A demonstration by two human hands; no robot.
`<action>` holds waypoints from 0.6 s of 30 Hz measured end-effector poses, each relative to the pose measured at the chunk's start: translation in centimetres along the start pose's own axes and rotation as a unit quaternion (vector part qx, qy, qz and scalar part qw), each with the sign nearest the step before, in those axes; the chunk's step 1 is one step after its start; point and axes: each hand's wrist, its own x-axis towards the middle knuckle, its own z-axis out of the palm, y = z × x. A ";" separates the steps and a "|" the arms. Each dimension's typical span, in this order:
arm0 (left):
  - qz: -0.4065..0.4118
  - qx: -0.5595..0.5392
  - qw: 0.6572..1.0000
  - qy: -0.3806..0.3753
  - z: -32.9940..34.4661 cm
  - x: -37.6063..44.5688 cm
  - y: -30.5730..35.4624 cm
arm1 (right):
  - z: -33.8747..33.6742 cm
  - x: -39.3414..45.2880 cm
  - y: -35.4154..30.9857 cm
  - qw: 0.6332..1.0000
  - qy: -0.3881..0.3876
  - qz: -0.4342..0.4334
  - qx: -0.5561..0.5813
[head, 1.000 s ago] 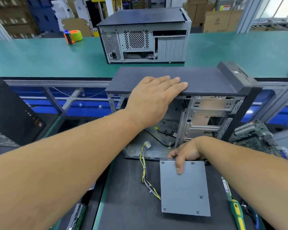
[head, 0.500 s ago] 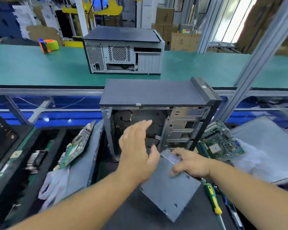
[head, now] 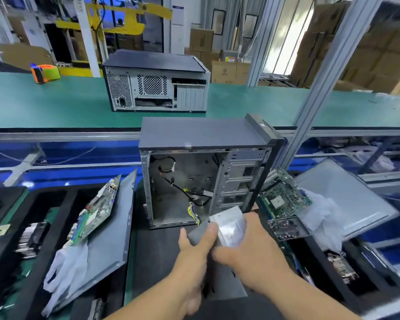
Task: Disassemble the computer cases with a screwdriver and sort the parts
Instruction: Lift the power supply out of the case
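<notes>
Green conveyor belt (head: 56, 105), cardboard boxes (head: 224, 71) behind; both hands (head: 222, 252) gripping grey metal box (head: 226, 227).

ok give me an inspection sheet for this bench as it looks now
surface: dark mat under the work, green conveyor behind.
job's things: open computer case upright, side off; grey metal box in front of it; second case on the conveyor.
clutter: circuit boards left and right, side panels, plastic bags.
hands: left hand and right hand both grip the metal box.
cables: yellow-black bundle at the case's mouth.
surroundings: cardboard boxes, tape roll.
</notes>
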 end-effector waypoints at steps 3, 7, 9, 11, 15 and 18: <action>-0.012 -0.071 0.997 -0.005 -1.3 -0.6 -1.9 | 0.4 -2.3 -0.6 0.995 -0.006 -0.048 -0.083; -0.031 -0.092 0.994 -0.047 -2.7 -2.0 -2.1 | -0.7 -3.1 -1.0 0.988 -0.079 -0.119 -0.063; -0.023 -0.077 0.996 -0.045 -3.3 -2.1 -1.3 | -2.1 -2.3 -0.8 0.971 -0.189 -0.114 0.088; -0.016 -0.142 0.987 -0.080 -4.4 -1.9 -0.5 | -2.5 -1.1 -0.5 0.944 -0.216 -0.036 0.246; -0.061 -0.265 0.957 -0.100 -6.6 -0.9 0.2 | 1.5 1.2 2.8 0.886 -0.215 0.178 0.371; -0.060 -0.243 0.967 -0.056 -8.1 1.1 -0.3 | 4.5 1.4 4.8 0.836 -0.310 0.224 0.394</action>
